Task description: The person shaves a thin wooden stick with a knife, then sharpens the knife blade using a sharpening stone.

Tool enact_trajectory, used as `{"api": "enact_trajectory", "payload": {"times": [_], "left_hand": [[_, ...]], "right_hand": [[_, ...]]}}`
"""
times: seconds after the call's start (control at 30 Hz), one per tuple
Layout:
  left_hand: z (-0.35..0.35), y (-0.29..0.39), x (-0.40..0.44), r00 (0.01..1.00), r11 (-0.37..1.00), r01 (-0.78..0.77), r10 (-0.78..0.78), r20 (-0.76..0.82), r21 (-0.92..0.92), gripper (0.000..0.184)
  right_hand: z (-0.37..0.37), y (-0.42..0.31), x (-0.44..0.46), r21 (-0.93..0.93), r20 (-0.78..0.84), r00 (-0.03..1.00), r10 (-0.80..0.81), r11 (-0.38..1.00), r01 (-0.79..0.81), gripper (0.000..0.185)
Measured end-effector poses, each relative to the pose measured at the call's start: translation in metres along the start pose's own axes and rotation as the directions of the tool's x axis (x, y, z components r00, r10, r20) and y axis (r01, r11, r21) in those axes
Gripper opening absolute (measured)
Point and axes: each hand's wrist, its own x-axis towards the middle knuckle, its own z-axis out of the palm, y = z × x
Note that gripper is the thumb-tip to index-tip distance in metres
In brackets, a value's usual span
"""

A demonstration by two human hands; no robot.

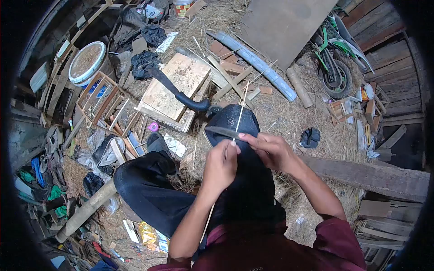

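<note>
"Two hands, but what's in each?"
"Left hand (220,165) pinches a thin pale strip (242,106); right hand (271,151) is closed around a knife (220,131), blade crossing the strip."
"And where's the strip?"
"Above the dark-clothed knee (224,118), beyond the black-handled machete (173,90) on the wooden box (178,77)."
</note>
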Motion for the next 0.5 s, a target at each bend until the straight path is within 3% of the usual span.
{"api": "enact_trajectory", "payload": {"times": [0.1, 0.27, 0.37, 0.5], "left_hand": [[-0.002, 0.003, 0.002, 0.999, 0.999, 0.035, -0.035, -0.001, 0.018, 0.03], [0.003, -0.005, -0.023, 0.997, 0.998, 0.043, -0.04, -0.065, 0.052, 0.028], [-0.007, 0.005, -0.054, 0.985, 0.979, 0.173, -0.174, -0.005, 0.107, 0.026], [-0.019, 0.005, -0.096, 0.986, 0.981, 0.164, -0.166, 0.01, 0.099, 0.015]], "right_hand": [[-0.001, 0.005, 0.005, -0.069, -0.034, 0.999, -0.041, 0.997, 0.039, 0.073], [0.003, 0.006, 0.002, -0.128, -0.06, 0.997, 0.043, 0.99, -0.051, 0.071], [0.004, 0.005, -0.001, -0.106, -0.083, 0.992, 0.099, 0.989, -0.108, 0.068], [-0.001, 0.001, -0.002, -0.087, -0.127, 0.981, 0.147, 0.983, -0.158, 0.062]]}}
